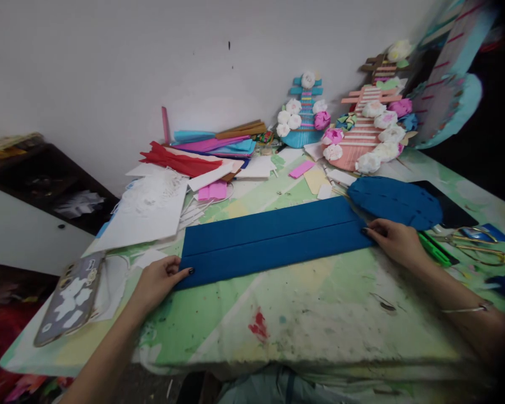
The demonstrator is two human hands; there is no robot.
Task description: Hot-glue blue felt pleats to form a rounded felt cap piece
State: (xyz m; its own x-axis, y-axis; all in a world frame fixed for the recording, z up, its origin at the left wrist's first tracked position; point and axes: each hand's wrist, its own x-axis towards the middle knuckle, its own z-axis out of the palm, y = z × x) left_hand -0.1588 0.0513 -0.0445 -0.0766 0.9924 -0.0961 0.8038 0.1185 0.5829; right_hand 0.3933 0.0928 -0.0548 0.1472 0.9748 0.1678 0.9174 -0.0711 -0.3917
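A long strip of dark blue paper [269, 240], with a crease line running lengthwise, lies across the middle of the table. At its left end my left hand [164, 278] pinches the lower corner, thumb on top and fingers curled at the edge. My right hand [391, 241] grips the right end between thumb and fingers. Just behind my right hand rests a blue oval piece [395, 201] with raised folds. Beside my right wrist are a green-handled cutter [435, 249] and gold-handled scissors [480, 244].
Red crepe paper [177, 160] and other coloured folds are piled by the wall. A white sheet with scraps [147, 207] and a phone [72, 297] are at left. Flower-decorated instrument shapes [306, 120] stand at the back; a black tablet [446, 205] lies at right.
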